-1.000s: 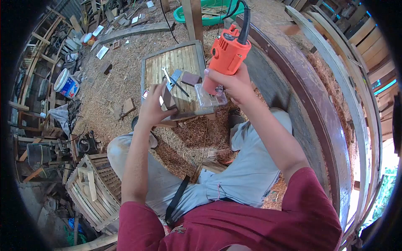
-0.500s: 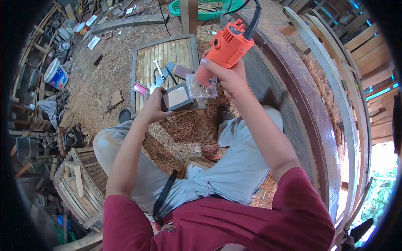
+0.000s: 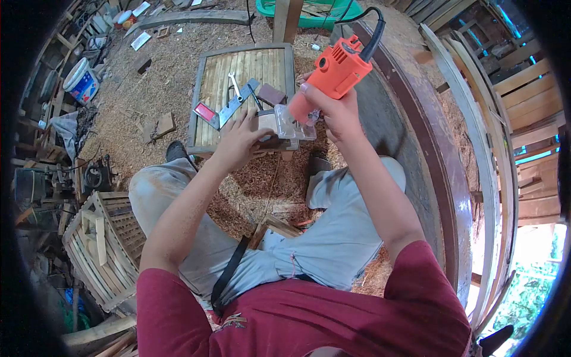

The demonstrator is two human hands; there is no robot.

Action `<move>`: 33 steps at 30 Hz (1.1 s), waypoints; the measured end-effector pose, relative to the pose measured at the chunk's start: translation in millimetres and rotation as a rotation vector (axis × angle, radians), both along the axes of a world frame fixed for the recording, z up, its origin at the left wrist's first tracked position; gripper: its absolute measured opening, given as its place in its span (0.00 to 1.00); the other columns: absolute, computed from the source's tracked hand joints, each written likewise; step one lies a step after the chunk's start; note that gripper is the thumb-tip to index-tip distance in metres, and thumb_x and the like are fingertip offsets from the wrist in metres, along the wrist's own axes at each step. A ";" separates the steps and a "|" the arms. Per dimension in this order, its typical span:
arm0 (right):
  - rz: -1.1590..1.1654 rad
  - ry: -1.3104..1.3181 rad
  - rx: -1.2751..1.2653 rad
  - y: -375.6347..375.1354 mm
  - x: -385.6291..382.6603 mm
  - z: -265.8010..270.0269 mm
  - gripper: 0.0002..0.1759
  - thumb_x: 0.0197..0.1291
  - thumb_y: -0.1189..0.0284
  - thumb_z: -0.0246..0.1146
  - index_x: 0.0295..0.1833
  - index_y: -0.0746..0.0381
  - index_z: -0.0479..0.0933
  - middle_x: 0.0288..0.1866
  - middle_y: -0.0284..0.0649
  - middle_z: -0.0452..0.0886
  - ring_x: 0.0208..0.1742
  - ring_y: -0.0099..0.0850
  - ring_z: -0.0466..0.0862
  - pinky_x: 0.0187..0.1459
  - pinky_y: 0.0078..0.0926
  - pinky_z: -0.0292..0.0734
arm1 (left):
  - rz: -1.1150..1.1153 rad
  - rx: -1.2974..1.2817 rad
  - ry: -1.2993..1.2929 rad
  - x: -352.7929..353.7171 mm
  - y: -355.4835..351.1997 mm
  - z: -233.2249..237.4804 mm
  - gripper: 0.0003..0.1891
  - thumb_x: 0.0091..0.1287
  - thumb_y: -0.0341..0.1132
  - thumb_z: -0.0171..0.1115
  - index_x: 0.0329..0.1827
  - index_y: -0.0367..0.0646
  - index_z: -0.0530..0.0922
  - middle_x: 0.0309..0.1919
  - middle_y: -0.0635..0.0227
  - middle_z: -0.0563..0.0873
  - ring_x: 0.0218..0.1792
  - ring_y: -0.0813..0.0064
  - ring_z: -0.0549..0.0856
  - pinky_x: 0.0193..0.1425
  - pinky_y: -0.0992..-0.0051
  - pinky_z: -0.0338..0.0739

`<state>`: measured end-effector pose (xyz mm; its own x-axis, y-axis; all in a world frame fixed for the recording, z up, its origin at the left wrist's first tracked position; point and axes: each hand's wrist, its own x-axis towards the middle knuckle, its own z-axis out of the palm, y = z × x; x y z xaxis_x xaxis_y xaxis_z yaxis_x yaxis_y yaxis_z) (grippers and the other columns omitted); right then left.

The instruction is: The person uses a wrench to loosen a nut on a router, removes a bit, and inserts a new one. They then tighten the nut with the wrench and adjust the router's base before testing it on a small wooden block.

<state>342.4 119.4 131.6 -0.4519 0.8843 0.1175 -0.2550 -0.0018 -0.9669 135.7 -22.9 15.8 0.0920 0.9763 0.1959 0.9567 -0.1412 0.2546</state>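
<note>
My right hand (image 3: 339,113) is wrapped round an orange trim router (image 3: 336,68), held tilted. Its clear plastic base (image 3: 291,124) is over the right side of a small wooden box (image 3: 267,123) with a pale face and dark rim. My left hand (image 3: 238,140) lies over the box's left side, fingers stretched out and thumb along the near edge; part of the box is hidden beneath it. Just beyond my fingers lie a wrench (image 3: 235,85), a flat metal blade (image 3: 229,112) with a red-and-silver block (image 3: 206,113), a dark slim rod and a brown block (image 3: 272,95).
The slatted low table (image 3: 208,83) stands on a shaving-covered floor. A white bucket (image 3: 81,82) is at left, a green basin (image 3: 315,21) at the back. Long boards (image 3: 470,119) line the right side. The router's cord (image 3: 376,35) runs up and back.
My left hand has gone from gripping the box's side to lying over it with fingers spread. The box now sits lower on the table, and the router has stayed beside it.
</note>
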 end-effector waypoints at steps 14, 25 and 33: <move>0.007 0.007 0.041 5.4 -3.6 -9.7 0.24 0.56 0.76 0.79 0.57 0.65 0.80 0.51 0.36 0.87 0.50 0.27 0.88 0.53 0.32 0.85 | 0.209 0.008 -0.291 -20.1 1.0 -8.0 0.48 0.47 0.42 0.87 0.71 0.40 0.70 0.76 0.50 0.71 0.73 0.45 0.74 0.77 0.53 0.69; 0.072 0.004 0.011 -9.3 -22.0 -17.0 0.27 0.55 0.79 0.79 0.60 0.64 0.77 0.53 0.38 0.87 0.52 0.29 0.88 0.55 0.33 0.84 | 0.215 0.060 -0.285 -35.6 -27.5 -12.6 0.52 0.55 0.46 0.82 0.80 0.38 0.63 0.75 0.49 0.72 0.74 0.46 0.73 0.79 0.54 0.67; 0.166 -0.100 -0.027 -14.5 -51.6 -18.1 0.29 0.57 0.77 0.78 0.63 0.64 0.75 0.57 0.40 0.85 0.57 0.32 0.86 0.59 0.36 0.83 | 0.232 0.080 -0.285 -41.4 -19.5 -25.5 0.53 0.55 0.46 0.81 0.82 0.36 0.60 0.77 0.48 0.70 0.75 0.47 0.72 0.80 0.51 0.65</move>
<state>290.8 104.9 113.5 -0.6001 0.7988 0.0416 -0.1513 -0.0622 -0.9865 94.3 -42.4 -9.6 -0.1992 0.9453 0.2584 0.8581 0.0409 0.5118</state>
